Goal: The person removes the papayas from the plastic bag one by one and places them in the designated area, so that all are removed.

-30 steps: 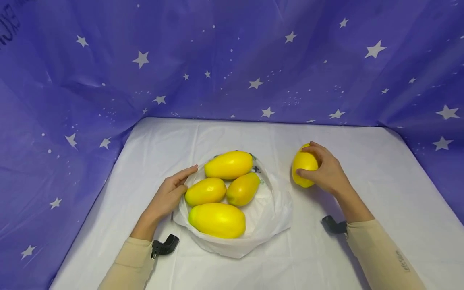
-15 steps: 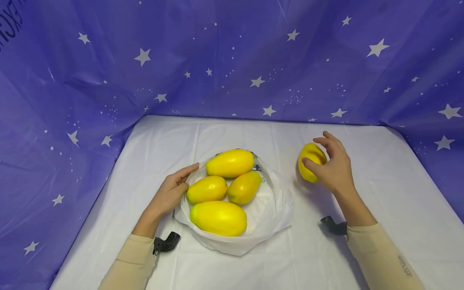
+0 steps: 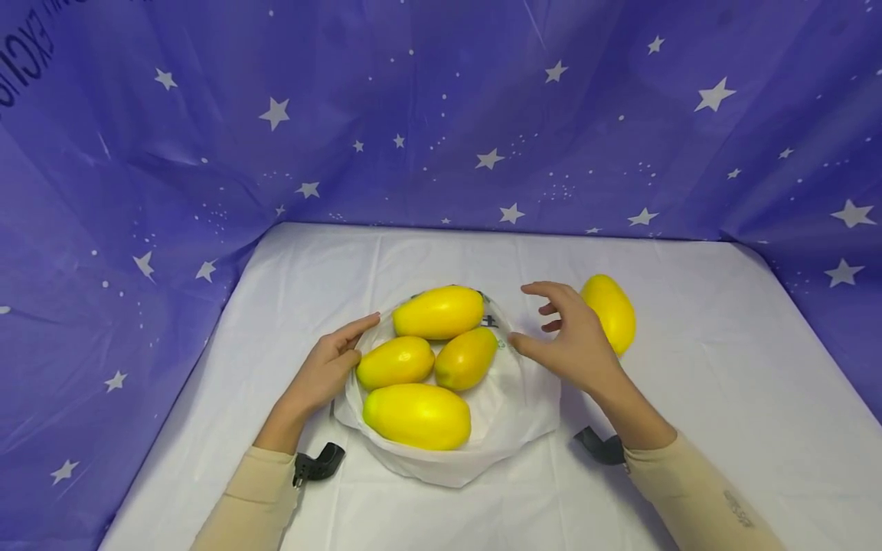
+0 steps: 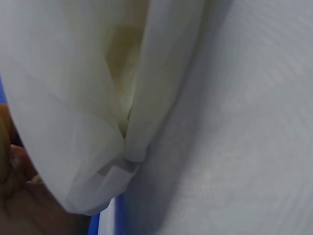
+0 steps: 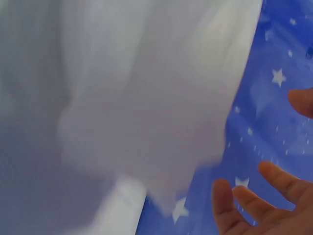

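A white plastic bag (image 3: 510, 451) stands wide-mouthed on the table, with several yellow papayas (image 3: 416, 417) inside, some greenish at one end. My left hand (image 3: 324, 371) holds the bag's left rim, its index finger stretched along the edge; white film covers most of the left wrist view, with part of the hand (image 4: 24, 191) at its lower left. My right hand (image 3: 575, 344) is spread with nothing in it, thumb tip at the bag's right rim. Behind it lies a loose yellow fruit (image 3: 613, 314), partly hidden by the hand. Spread fingers (image 5: 254, 203) show beside the bag in the right wrist view.
White cloth covers the table (image 3: 723, 367). A purple sheet with white stars (image 3: 441, 115) rises at the back and both sides. Black wrist camera mounts (image 3: 320, 463) stick out below both forearms.
My right hand has let go of the loose yellow fruit and moved left to the bag's right rim. That fruit now lies a little farther right. The left hand stays in place.
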Tool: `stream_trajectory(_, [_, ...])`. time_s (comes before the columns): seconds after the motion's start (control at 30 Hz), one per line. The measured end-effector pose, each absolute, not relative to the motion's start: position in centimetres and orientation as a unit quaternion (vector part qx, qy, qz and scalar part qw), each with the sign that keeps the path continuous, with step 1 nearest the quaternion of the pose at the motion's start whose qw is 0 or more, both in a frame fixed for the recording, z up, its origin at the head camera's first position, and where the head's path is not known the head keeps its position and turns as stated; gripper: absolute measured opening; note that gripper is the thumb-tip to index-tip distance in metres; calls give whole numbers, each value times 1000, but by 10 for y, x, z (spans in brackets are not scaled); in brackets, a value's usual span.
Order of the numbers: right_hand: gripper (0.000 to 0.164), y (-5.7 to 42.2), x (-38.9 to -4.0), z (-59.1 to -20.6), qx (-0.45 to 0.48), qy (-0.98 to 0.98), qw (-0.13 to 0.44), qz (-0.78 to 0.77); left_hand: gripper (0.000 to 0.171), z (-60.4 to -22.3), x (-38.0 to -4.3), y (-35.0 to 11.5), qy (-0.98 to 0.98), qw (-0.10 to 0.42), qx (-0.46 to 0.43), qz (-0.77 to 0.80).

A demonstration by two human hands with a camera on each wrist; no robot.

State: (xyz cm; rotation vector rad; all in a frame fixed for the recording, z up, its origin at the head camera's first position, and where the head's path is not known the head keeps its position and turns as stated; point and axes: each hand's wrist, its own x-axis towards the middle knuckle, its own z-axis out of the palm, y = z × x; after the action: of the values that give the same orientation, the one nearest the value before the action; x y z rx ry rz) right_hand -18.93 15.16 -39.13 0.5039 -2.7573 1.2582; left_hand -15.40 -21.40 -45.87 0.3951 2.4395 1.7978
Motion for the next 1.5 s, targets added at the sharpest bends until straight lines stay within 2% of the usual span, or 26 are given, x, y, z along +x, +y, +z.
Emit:
stream_trajectory(0.2, [63, 124, -180, -396, 222, -896, -23, 384, 55, -460, -153, -215, 805, 42, 125, 579])
stream_trajectory(0.43, [62, 102, -173, -408, 279, -895, -29, 346, 57, -459, -152, -214, 812, 41, 124, 569])
stream_trajectory(0.83, [56, 96, -169, -415, 271, -901, -36, 337, 56, -459, -154, -213, 813, 40, 124, 568])
stream_trajectory(1.5, [67, 100, -169, -423, 282, -887, -47, 363, 56, -457, -152, -213, 813, 43, 123, 567])
